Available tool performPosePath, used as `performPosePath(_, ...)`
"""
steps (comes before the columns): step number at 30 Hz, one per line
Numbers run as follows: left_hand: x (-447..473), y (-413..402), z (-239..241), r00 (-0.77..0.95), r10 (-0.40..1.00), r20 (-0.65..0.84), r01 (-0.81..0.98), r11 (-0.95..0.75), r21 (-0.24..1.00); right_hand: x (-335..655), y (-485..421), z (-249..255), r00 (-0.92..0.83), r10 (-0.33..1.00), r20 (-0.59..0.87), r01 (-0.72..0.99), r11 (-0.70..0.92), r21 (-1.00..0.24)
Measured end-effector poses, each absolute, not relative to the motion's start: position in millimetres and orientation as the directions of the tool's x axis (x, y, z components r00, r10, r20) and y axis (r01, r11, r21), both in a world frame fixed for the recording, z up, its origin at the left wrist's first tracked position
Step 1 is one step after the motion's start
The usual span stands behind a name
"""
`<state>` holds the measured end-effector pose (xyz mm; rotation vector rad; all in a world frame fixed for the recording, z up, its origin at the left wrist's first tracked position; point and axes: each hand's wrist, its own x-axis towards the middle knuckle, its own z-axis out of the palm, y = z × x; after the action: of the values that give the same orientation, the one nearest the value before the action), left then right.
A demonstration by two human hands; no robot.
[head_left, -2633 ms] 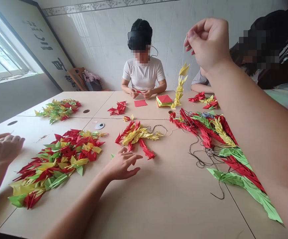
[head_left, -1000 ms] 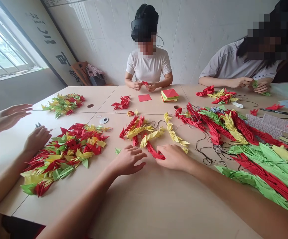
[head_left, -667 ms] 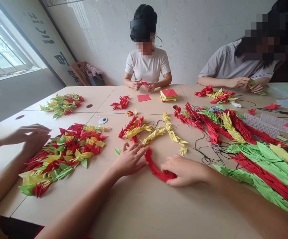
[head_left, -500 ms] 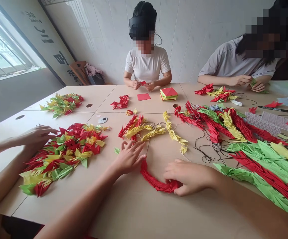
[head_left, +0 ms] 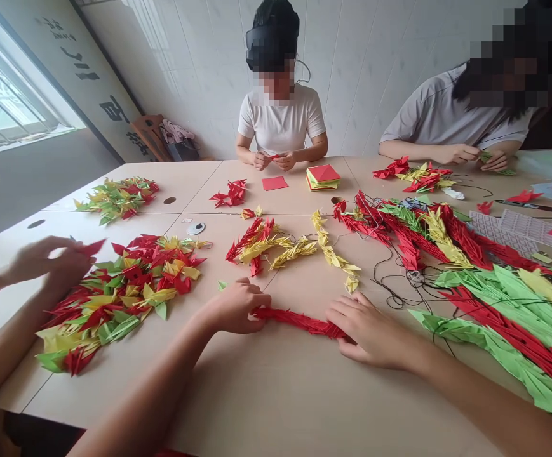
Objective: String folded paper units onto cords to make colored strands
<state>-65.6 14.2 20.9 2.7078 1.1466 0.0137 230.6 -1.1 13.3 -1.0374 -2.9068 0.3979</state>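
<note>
In the head view, the person's left hand [head_left: 240,306] curled its fingers around the left end of a red folded-paper strand [head_left: 299,320], while the right hand [head_left: 373,330] gripped the other end between thumb and fingers, so the strand stretched nearly straight between them at the near side of a pale table [head_left: 314,400]. Beyond the right hand lay a yellow strand [head_left: 336,259]; a heap of red, yellow and green folded pieces [head_left: 133,285] spread leftward, and long red and green strands [head_left: 516,304] filled the right.
</note>
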Motion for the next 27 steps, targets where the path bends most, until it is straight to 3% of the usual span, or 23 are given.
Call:
performPosePath(5, -77, 13, 37, 0.627, 0.764, -0.152, 0.779, -0.62, 0.091, 237, -8, -10, -0.721, 0.677, 0.148, 0.659, 0.736, -0.157)
performPosePath(10, -56, 7, 24, 0.694, 0.711, 0.114, 0.703, -0.703, 0.109, 238, -3, -18, -0.74, 0.615, 0.271, 0.614, 0.783, -0.098)
performPosePath(13, -47, 7, 12, 0.744, 0.655, 0.134, 0.645, -0.756, 0.113, 236, -3, -19, -0.736, 0.614, 0.285, 0.604, 0.786, -0.133)
performPosePath(18, -71, 18, 18, 0.679, 0.731, 0.071, 0.726, -0.682, 0.088, 238, -2, -20, -0.736, 0.619, 0.274, 0.599, 0.784, -0.163)
performPosePath(21, -72, 17, 22, 0.654, 0.741, 0.154, 0.743, -0.667, 0.055, 237, -2, -22, -0.742, 0.606, 0.288, 0.587, 0.794, -0.16)
performPosePath(27, -43, 5, 8, 0.761, 0.616, 0.204, 0.603, -0.787, 0.128, 234, -2, -23, -0.736, 0.6, 0.315, 0.581, 0.798, -0.163)
